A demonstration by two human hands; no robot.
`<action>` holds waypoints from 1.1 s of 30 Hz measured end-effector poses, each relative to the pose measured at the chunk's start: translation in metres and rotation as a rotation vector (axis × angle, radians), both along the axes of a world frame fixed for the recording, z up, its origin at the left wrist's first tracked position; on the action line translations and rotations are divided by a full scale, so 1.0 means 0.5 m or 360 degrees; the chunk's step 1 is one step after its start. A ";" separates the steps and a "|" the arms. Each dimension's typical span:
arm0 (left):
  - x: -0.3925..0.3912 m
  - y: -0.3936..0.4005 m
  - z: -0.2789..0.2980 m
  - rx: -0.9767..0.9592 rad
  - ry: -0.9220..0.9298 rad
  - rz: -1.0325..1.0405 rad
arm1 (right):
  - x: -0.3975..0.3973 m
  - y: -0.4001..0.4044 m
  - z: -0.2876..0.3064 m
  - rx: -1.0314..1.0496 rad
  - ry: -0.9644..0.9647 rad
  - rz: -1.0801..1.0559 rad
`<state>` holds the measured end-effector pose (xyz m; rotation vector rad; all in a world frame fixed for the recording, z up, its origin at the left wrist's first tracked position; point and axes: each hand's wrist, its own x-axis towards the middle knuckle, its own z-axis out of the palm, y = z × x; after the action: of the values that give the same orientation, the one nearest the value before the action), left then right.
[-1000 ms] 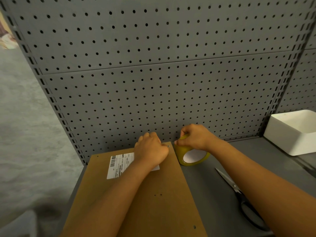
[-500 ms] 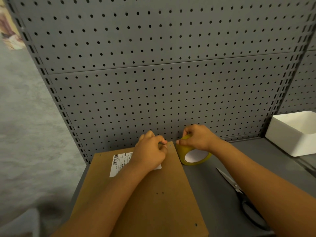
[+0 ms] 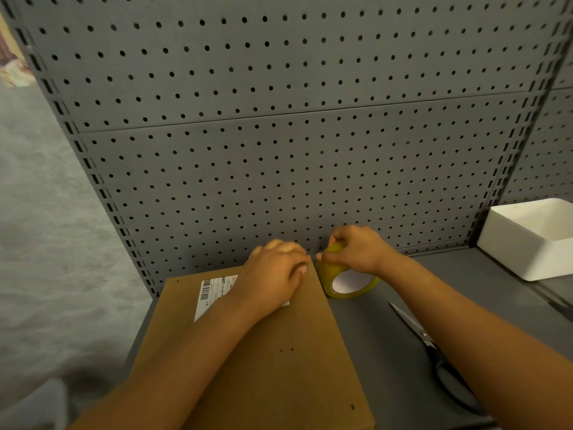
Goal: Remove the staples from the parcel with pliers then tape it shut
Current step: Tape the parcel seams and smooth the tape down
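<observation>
Two hands are at work at the centre of the frame. The left hand lies on the far right corner of the parcel, fingers curled at the parcel's edge; whether it pinches anything there cannot be told. The right hand grips the top of the tape roll, fingers curled round it. The roll stands tilted on the shelf, just beside the parcel's far right edge.

The parcel is a flat brown package, lying in the lower centre of the frame on the grey shelf. A white label with a barcode sits near its far end, partly under the left hand. Small dark holes show in its face.

Scissors lie at lower right, well apart from the parcel. A white bin stands at the right edge. A grey pegboard fills the upper frame.
</observation>
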<state>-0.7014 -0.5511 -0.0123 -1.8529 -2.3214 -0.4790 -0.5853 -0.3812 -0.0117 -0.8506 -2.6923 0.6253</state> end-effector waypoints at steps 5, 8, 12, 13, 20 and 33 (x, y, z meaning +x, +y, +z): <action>0.013 -0.024 0.003 -0.0242 0.0074 -0.0029 | 0.000 0.000 -0.006 0.0006 0.0018 -0.0003; 0.017 -0.030 0.001 -0.0313 0.0183 -0.0027 | -0.003 -0.001 -0.006 0.0018 0.0031 -0.0003; 0.024 -0.031 -0.005 -0.0194 0.0260 -0.0069 | -0.001 -0.003 -0.005 0.0011 0.0040 -0.0011; 0.025 -0.031 -0.005 -0.0175 0.0260 -0.0083 | 0.000 -0.004 -0.005 0.0010 0.0048 -0.0009; 0.021 -0.031 0.001 -0.0221 0.0122 -0.0148 | 0.005 -0.005 -0.002 -0.0056 0.0051 0.0002; 0.020 -0.043 -0.017 -0.0343 -0.0169 -0.0208 | 0.044 0.010 -0.048 -0.0960 0.0653 -0.0260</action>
<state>-0.6915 -0.5727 -0.0210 -2.1364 -2.4145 -0.3627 -0.5634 -0.3762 -0.0356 -0.9322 -2.0568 1.4302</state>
